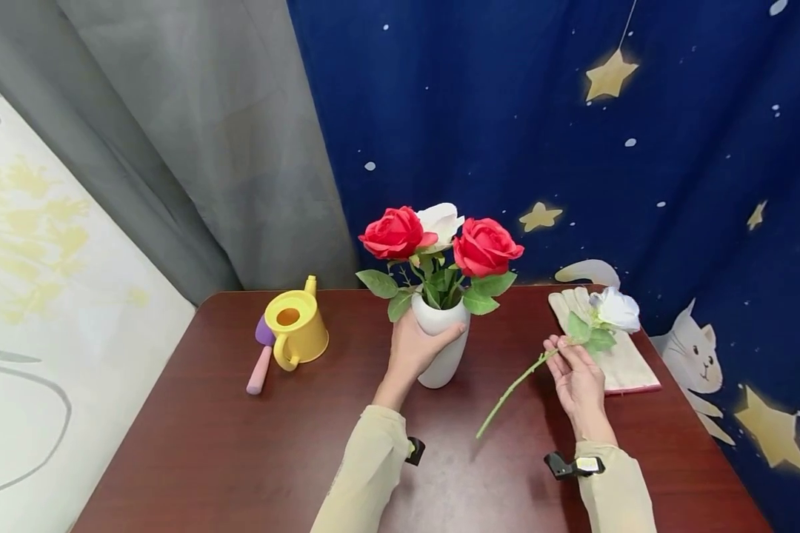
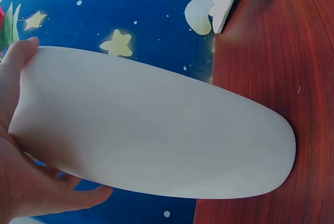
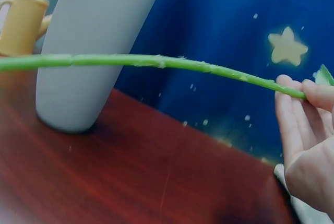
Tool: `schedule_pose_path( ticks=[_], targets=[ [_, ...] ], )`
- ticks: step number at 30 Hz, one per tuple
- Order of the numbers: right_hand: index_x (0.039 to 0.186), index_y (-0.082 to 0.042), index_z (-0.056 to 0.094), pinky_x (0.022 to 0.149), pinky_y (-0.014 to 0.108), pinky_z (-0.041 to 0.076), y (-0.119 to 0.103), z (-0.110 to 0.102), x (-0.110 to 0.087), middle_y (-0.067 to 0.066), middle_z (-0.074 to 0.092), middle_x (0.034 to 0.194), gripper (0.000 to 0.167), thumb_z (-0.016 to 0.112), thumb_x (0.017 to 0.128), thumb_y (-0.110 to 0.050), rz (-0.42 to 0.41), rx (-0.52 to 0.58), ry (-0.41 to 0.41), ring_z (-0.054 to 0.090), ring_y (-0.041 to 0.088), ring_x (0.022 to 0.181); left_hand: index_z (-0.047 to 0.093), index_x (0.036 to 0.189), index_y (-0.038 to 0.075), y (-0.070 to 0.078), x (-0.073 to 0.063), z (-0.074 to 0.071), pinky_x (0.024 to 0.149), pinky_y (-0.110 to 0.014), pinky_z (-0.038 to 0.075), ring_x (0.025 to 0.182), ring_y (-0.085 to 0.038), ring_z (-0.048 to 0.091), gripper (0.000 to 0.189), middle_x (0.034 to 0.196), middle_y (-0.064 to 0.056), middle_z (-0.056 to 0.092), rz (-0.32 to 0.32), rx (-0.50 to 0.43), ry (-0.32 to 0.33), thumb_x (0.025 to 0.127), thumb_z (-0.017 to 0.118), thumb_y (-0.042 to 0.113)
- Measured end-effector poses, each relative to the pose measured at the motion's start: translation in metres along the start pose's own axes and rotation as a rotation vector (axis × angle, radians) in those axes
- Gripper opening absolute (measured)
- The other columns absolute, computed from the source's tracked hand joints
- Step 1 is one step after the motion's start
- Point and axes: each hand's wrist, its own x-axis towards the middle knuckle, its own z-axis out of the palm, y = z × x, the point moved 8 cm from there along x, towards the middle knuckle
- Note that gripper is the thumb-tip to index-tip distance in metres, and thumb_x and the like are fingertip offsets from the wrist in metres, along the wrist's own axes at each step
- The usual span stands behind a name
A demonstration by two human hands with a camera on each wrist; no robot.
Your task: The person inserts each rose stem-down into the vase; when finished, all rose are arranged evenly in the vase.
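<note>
My left hand point(image 1: 415, 349) grips the neck of a white vase point(image 1: 445, 361), thumb across its front. The vase stands on the table, tilted in the head view, and fills much of the left wrist view point(image 2: 156, 125). Two red roses point(image 1: 487, 248) and a white rose point(image 1: 440, 222) with green leaves stick out of its mouth. To the right, my right hand point(image 1: 578, 379) pinches another white rose point(image 1: 617, 309) by its stem point(image 3: 172, 63), just below the leaves. The stem's bare end slants down and left toward the vase, in front of it in the right wrist view.
A yellow watering can point(image 1: 310, 337) stands at the back left. Beside it lies a small trowel point(image 1: 260, 370) with a purple blade and pink handle. Cream gloves point(image 1: 630, 366) lie at the right edge of the brown table point(image 1: 240, 459). Curtains hang behind.
</note>
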Motion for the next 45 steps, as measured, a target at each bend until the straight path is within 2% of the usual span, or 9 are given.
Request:
schedule_pose_path(
  ticks=[6, 11, 18, 21, 28, 32, 36, 40, 45],
  targets=[
    [0.086, 0.002, 0.06, 0.072, 0.031, 0.053, -0.018, 0.011, -0.011, 0.017, 0.069, 0.089, 0.013, 0.049, 0.093, 0.003, -0.049, 0.127, 0.003, 0.068, 0.023, 0.083, 0.051, 0.124, 0.016, -0.001, -0.001, 0.0, 0.072, -0.034, 0.049, 0.087, -0.014, 0.057, 0.07, 0.102, 0.002, 0.061, -0.008, -0.013, -0.011, 0.068, 0.077, 0.047],
    [0.093, 0.002, 0.053, 0.074, 0.033, 0.052, -0.032, 0.016, -0.018, 0.022, 0.067, 0.089, 0.004, 0.049, 0.093, 0.003, -0.058, 0.283, 0.022, 0.067, 0.027, 0.084, 0.052, 0.125, 0.017, 0.003, 0.0, 0.0, 0.073, -0.034, 0.049, 0.088, -0.014, 0.057, 0.07, 0.102, 0.002, 0.061, -0.001, -0.019, -0.009, 0.068, 0.077, 0.047],
    [0.099, 0.002, 0.049, 0.078, 0.035, 0.051, -0.034, 0.008, -0.025, 0.025, 0.066, 0.091, 0.006, 0.046, 0.096, -0.002, -0.069, 0.338, 0.18, 0.066, 0.031, 0.088, 0.053, 0.125, 0.017, 0.0, -0.002, 0.001, 0.071, -0.033, 0.049, 0.086, -0.014, 0.058, 0.07, 0.1, 0.002, 0.061, -0.027, -0.013, -0.008, 0.067, 0.078, 0.047],
    [0.1, 0.002, 0.049, 0.079, 0.035, 0.051, -0.034, 0.006, -0.027, 0.025, 0.066, 0.092, 0.006, 0.047, 0.095, -0.002, -0.079, 0.343, 0.209, 0.065, 0.03, 0.09, 0.052, 0.125, 0.017, -0.001, -0.002, 0.002, 0.072, -0.034, 0.049, 0.087, -0.014, 0.058, 0.071, 0.101, 0.002, 0.061, -0.03, -0.002, -0.009, 0.067, 0.077, 0.048],
    [0.102, 0.0, 0.047, 0.082, 0.035, 0.05, -0.034, 0.01, -0.03, 0.025, 0.065, 0.092, 0.006, 0.047, 0.095, -0.001, -0.064, 0.433, 0.156, 0.066, 0.031, 0.089, 0.052, 0.125, 0.017, -0.001, -0.002, 0.0, 0.071, -0.034, 0.049, 0.087, -0.015, 0.058, 0.071, 0.101, 0.002, 0.061, -0.031, 0.008, 0.007, 0.067, 0.077, 0.048],
    [0.101, -0.001, 0.044, 0.082, 0.037, 0.05, -0.038, 0.016, -0.033, 0.026, 0.064, 0.091, 0.006, 0.046, 0.095, 0.0, -0.088, 0.468, 0.133, 0.065, 0.033, 0.088, 0.051, 0.126, 0.018, 0.0, -0.002, -0.001, 0.071, -0.034, 0.049, 0.087, -0.015, 0.058, 0.072, 0.101, 0.002, 0.061, -0.024, 0.002, 0.009, 0.067, 0.077, 0.048],
    [0.095, 0.004, 0.05, 0.082, 0.039, 0.05, -0.042, 0.023, -0.035, 0.027, 0.064, 0.092, 0.006, 0.046, 0.095, 0.0, -0.106, 0.484, 0.116, 0.065, 0.034, 0.087, 0.052, 0.125, 0.017, 0.0, -0.002, -0.001, 0.07, -0.033, 0.049, 0.086, -0.014, 0.058, 0.07, 0.1, 0.002, 0.061, -0.015, 0.001, 0.012, 0.067, 0.077, 0.047],
    [0.096, 0.007, 0.053, 0.083, 0.038, 0.049, -0.048, 0.034, -0.039, 0.026, 0.064, 0.09, 0.013, 0.043, 0.097, -0.001, -0.127, 0.476, 0.055, 0.065, 0.034, 0.086, 0.054, 0.123, 0.016, 0.0, -0.002, -0.001, 0.069, -0.033, 0.049, 0.084, -0.014, 0.058, 0.068, 0.097, 0.002, 0.062, -0.009, 0.005, 0.021, 0.066, 0.078, 0.046],
    [0.102, 0.008, 0.05, 0.083, 0.039, 0.049, -0.055, 0.049, -0.042, 0.027, 0.063, 0.09, 0.011, 0.047, 0.095, 0.001, -0.188, 0.425, 0.022, 0.065, 0.035, 0.085, 0.055, 0.12, 0.016, 0.001, -0.002, -0.001, 0.069, -0.032, 0.048, 0.082, -0.015, 0.058, 0.067, 0.094, 0.002, 0.062, -0.011, 0.001, 0.024, 0.065, 0.078, 0.047]
  ],
)
